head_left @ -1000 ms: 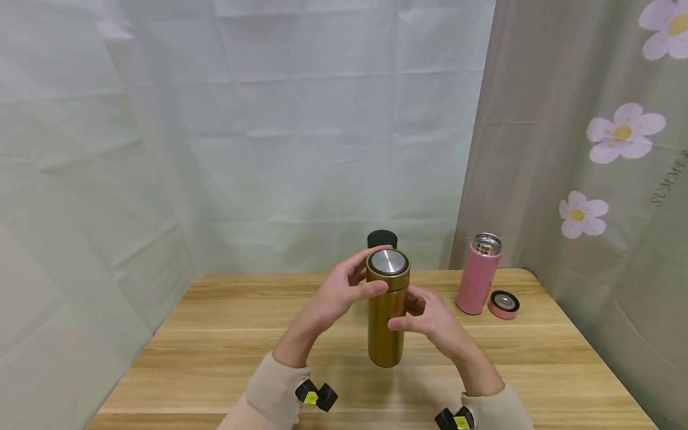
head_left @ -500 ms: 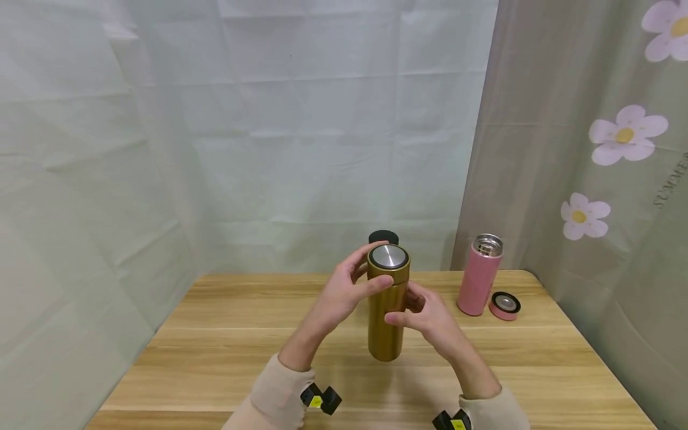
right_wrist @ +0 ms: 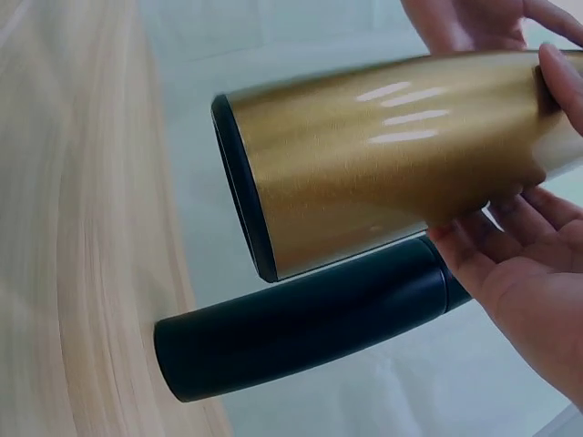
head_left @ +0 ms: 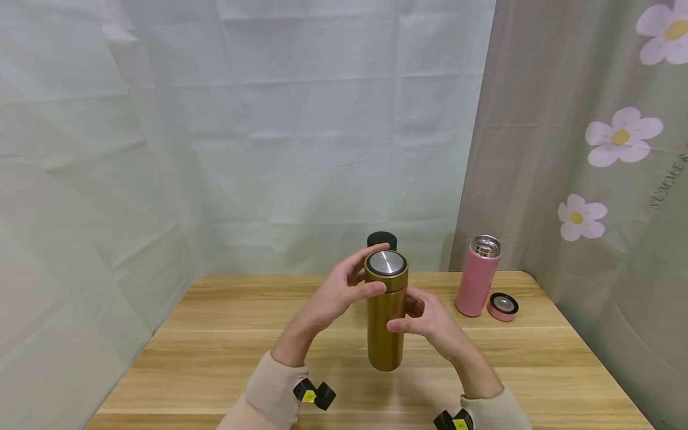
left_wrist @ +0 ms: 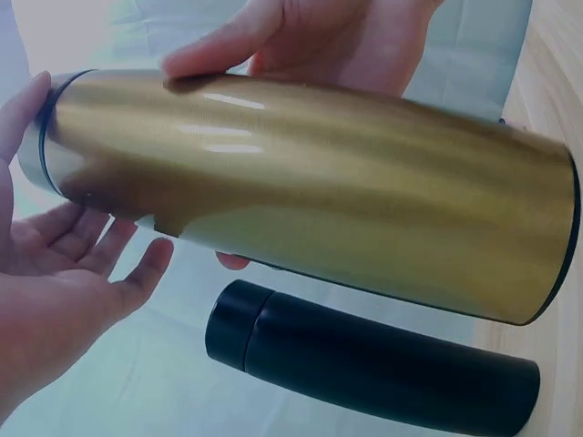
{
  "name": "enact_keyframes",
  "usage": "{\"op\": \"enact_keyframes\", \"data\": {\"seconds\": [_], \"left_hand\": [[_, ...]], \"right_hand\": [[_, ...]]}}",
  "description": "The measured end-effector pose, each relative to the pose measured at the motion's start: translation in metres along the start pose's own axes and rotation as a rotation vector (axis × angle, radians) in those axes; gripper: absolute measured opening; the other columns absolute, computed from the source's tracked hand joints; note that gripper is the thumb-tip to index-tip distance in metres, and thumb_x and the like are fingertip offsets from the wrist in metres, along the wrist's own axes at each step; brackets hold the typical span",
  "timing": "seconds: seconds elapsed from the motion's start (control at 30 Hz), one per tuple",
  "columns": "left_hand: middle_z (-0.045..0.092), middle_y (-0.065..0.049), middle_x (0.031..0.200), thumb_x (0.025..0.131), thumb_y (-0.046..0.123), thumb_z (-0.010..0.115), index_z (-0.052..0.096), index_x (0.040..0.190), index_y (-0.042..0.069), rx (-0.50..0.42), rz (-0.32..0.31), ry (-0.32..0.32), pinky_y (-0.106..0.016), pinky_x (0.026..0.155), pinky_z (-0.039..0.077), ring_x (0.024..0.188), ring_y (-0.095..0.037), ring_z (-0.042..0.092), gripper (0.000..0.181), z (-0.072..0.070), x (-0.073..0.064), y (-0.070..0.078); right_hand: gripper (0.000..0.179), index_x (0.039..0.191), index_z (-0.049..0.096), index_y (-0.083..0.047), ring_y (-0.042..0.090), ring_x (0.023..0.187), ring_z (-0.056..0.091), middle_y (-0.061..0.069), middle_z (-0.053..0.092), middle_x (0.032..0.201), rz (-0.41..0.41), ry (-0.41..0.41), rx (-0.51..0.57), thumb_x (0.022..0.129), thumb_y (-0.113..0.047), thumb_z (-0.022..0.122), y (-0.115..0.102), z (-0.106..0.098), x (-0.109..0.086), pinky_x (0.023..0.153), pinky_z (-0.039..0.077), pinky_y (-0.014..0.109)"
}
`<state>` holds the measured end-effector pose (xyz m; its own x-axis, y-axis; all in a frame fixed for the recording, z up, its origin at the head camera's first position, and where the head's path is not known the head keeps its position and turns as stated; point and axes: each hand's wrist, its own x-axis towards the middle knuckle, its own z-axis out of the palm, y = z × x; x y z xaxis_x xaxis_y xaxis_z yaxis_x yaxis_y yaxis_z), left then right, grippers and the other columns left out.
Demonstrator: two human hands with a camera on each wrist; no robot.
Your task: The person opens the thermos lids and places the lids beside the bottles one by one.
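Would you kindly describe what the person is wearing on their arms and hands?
Both hands, the left hand and the right hand, are bare. Each arm wears a beige long sleeve ending at the wrist, with a small black device marked with a yellow patch strapped there.

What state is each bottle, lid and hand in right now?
Gold bottle: upright, lid on, held just above the table.
Pink bottle: upright, open.
Pink lid: off, lying beside it.
Black bottle: upright, capped.
Left hand: grips the gold bottle's lid.
Right hand: holds its body.

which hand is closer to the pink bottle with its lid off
Right. The right hand grips the gold flask's body, on the side toward the pink bottle; the left hand holds the flask's cap, farther away.
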<state>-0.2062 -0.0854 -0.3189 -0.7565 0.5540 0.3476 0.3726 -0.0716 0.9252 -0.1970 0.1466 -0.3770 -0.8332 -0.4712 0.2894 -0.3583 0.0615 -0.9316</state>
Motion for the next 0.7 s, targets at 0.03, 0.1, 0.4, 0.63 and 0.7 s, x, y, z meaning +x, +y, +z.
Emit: {"op": "enact_keyframes", "data": {"seconds": [0.03,0.1,0.4,0.63,0.7], "left_hand": [[0.054,-0.004,0.15,0.09,0.055,0.077,0.045,0.157,0.029,-0.003,0.001,-0.011,-0.049,0.109,0.047,0.135,-0.027,0.056,0.078,-0.001,0.0,0.0],[0.057,-0.004,0.147,0.09,0.055,0.077,0.046,0.157,0.029,0.0,-0.006,-0.026,-0.047,0.108,0.048,0.133,-0.025,0.058,0.078,-0.002,-0.001,0.0],[0.059,-0.002,0.146,0.089,0.057,0.077,0.047,0.156,0.026,0.014,-0.01,-0.027,-0.048,0.111,0.045,0.136,-0.023,0.054,0.08,-0.001,-0.002,0.002],[0.059,-0.001,0.145,0.091,0.051,0.078,0.048,0.156,0.023,0.055,0.002,0.076,-0.055,0.112,0.043,0.139,-0.025,0.051,0.077,0.007,-0.002,0.001],[0.06,-0.001,0.144,0.091,0.05,0.078,0.046,0.157,0.021,0.063,0.007,0.09,-0.055,0.111,0.044,0.138,-0.026,0.052,0.079,0.008,-0.002,0.0]], "right_hand": [[0.05,0.136,0.064,-0.013,0.034,0.117,0.065,0.009,0.07,0.126,-0.01,-0.016,0.002,0.09,-0.025,0.079,0.001,0.0,0.0,0.102,0.05,0.048],[0.05,0.137,0.064,-0.013,0.035,0.118,0.065,0.009,0.07,0.126,-0.024,-0.038,-0.001,0.091,-0.025,0.079,0.002,0.0,0.0,0.102,0.051,0.045],[0.05,0.138,0.064,-0.013,0.034,0.121,0.063,0.008,0.07,0.128,-0.036,-0.052,0.004,0.092,-0.026,0.079,0.003,0.0,0.001,0.105,0.049,0.043],[0.049,0.136,0.064,-0.014,0.032,0.122,0.062,0.007,0.069,0.13,0.003,0.014,-0.005,0.091,-0.026,0.078,0.001,0.003,0.001,0.107,0.044,0.056],[0.05,0.136,0.064,-0.014,0.03,0.122,0.063,0.006,0.069,0.129,0.019,0.035,-0.015,0.091,-0.027,0.079,0.001,0.004,0.001,0.108,0.043,0.057]]}}
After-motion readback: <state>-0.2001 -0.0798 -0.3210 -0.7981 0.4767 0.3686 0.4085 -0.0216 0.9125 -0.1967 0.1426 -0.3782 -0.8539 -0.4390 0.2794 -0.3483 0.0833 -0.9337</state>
